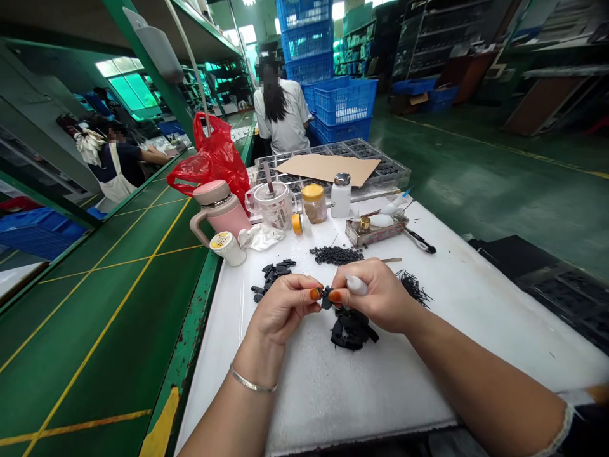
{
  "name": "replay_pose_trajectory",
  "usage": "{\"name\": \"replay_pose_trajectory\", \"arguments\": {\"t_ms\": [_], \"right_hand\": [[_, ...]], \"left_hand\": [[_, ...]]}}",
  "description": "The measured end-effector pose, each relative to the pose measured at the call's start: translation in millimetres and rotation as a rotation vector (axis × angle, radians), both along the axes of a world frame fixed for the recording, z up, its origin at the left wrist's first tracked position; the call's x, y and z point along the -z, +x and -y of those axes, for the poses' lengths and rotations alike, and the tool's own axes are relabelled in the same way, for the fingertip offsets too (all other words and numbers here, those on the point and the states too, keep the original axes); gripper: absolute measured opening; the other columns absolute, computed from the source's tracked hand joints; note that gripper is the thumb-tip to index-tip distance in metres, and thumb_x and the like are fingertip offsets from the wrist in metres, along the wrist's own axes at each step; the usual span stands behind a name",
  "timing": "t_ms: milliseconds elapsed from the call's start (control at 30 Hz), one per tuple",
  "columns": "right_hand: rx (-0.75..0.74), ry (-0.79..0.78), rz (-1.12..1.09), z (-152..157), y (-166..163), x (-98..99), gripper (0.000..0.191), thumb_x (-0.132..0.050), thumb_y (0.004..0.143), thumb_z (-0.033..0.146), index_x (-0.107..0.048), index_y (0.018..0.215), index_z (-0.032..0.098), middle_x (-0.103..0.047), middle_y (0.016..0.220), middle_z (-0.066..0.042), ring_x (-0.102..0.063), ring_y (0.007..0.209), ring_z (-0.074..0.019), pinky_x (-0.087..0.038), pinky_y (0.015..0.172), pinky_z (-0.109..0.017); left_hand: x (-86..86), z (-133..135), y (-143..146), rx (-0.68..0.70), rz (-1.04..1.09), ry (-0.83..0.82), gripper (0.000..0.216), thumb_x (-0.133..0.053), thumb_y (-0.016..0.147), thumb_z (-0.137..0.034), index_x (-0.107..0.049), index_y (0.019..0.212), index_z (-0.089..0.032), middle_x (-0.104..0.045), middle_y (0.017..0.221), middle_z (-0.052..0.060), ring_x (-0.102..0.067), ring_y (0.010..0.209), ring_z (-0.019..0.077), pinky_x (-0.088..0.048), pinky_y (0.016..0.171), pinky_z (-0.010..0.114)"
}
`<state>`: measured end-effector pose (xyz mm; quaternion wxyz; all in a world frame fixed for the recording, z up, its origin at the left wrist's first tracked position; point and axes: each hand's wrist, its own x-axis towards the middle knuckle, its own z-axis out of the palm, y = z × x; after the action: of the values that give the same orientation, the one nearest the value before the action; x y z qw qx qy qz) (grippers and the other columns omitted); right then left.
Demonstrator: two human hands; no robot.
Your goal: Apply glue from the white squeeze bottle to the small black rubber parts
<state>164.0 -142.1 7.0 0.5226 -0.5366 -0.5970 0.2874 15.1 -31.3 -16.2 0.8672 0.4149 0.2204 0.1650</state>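
Far left: co-worker [117,162] with one arm stretched out over the green belt [109,304]. Belt ran along the left side of the white counter [304,406].

Far left of the counter: red plastic bag [212,155], then pink mug [227,212], small white jar [231,251] with yellow-patterned top just in front of it. Clear lidded cup [276,209] with straw to the right of the mug.

Left part of the counter, mid-depth: loose pile of flat black pieces [272,277], just beyond the left hand.

Left grip [288,299]: nearly closed, thumb and fingertips pinched on the left side of a small dark part [326,297]. Silver bangle [252,381] on that wrist.

Dark part: between the two thumbs, held up over the middle of the counter. Fingers hid most of it, so exact shape unclear.

Beyond it: heap of small black rings [335,255].

Right grip [380,295]: also nearly closed, thumb tip against the part's right side. White tapered plastic piece [356,285] tucked in the same hand; how firmly, couldn't tell.

Near side, under the right hand: second black pile [353,331], larger curved pieces.

Far right: small open box [368,236] with bottles in it, black-handled tool [421,241] beside it. Thin black pins [415,289] lay scattered just beyond the right wrist.
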Motion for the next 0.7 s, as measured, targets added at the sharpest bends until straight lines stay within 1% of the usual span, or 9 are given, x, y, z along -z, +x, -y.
{"name": "replay_pose_trajectory", "arguments": {"t_ms": [67, 233, 300, 400, 533, 700], "right_hand": [[-0.01, 0.0, 0.007, -0.2, 0.2, -1.0, 0.025, -0.069, 0.076, 0.029, -0.06, 0.06, 0.012, -0.054, 0.055, 0.002, -0.044, 0.05, -0.0074, -0.032, 0.047, -0.019], [-0.021, -0.124, -0.111, -1.5, -1.4, 0.0, 0.03, -0.069, 0.075, 0.036, -0.059, 0.06, 0.012, -0.054, 0.054, 0.001, -0.043, 0.048, -0.0085, -0.031, 0.045, -0.02], [-0.01, -0.144, -0.129, -1.7, -1.7, 0.7, 0.032, -0.069, 0.075, 0.038, -0.058, 0.06, 0.013, -0.054, 0.053, 0.0, -0.043, 0.048, -0.0088, -0.032, 0.045, -0.021], [0.001, -0.075, -0.037, -1.2, -0.6, 0.5, 0.032, -0.067, 0.077, 0.038, -0.058, 0.06, 0.013, -0.053, 0.054, 0.001, -0.042, 0.049, -0.0084, -0.031, 0.046, -0.021], [0.009, 0.046, 0.131, 0.3, 1.9, -2.2, 0.03, -0.066, 0.08, 0.034, -0.058, 0.06, 0.012, -0.054, 0.056, 0.001, -0.045, 0.051, -0.008, -0.032, 0.049, -0.02], [0.003, 0.099, 0.196, 0.8, 2.5, -4.5, 0.028, -0.065, 0.081, 0.031, -0.059, 0.061, 0.012, -0.056, 0.056, 0.001, -0.047, 0.051, -0.0075, -0.033, 0.05, -0.019]], "left_hand": [[0.0, -0.9, -0.1, 0.01, -0.007, 0.02, 0.015, -0.083, 0.053, -0.013, -0.071, 0.062, -0.012, -0.066, 0.069, 0.004, -0.06, 0.06, 0.0119, -0.048, 0.054, 0.02], [-0.7, -1.4, 0.7, -0.005, -0.036, 0.061, 0.014, -0.082, 0.053, -0.012, -0.071, 0.062, -0.011, -0.066, 0.068, 0.004, -0.06, 0.059, 0.0115, -0.049, 0.055, 0.021], [-0.6, -1.2, 1.0, -0.018, -0.055, 0.058, 0.016, -0.083, 0.052, -0.012, -0.071, 0.062, -0.011, -0.065, 0.067, 0.004, -0.06, 0.058, 0.0112, -0.049, 0.054, 0.019], [0.1, -1.2, 0.4, -0.019, -0.048, 0.029, 0.018, -0.084, 0.052, -0.014, -0.071, 0.064, -0.011, -0.066, 0.067, 0.004, -0.061, 0.059, 0.0113, -0.05, 0.053, 0.019], [0.9, -2.4, -1.6, 0.032, -0.007, 0.008, 0.019, -0.085, 0.053, -0.017, -0.073, 0.066, -0.012, -0.067, 0.069, 0.005, -0.062, 0.06, 0.0117, -0.052, 0.054, 0.019], [0.9, -3.5, -1.9, 0.09, 0.025, 0.012, 0.021, -0.083, 0.059, -0.025, -0.072, 0.07, -0.01, -0.065, 0.066, 0.005, -0.06, 0.057, 0.0103, -0.052, 0.054, 0.019]]}}
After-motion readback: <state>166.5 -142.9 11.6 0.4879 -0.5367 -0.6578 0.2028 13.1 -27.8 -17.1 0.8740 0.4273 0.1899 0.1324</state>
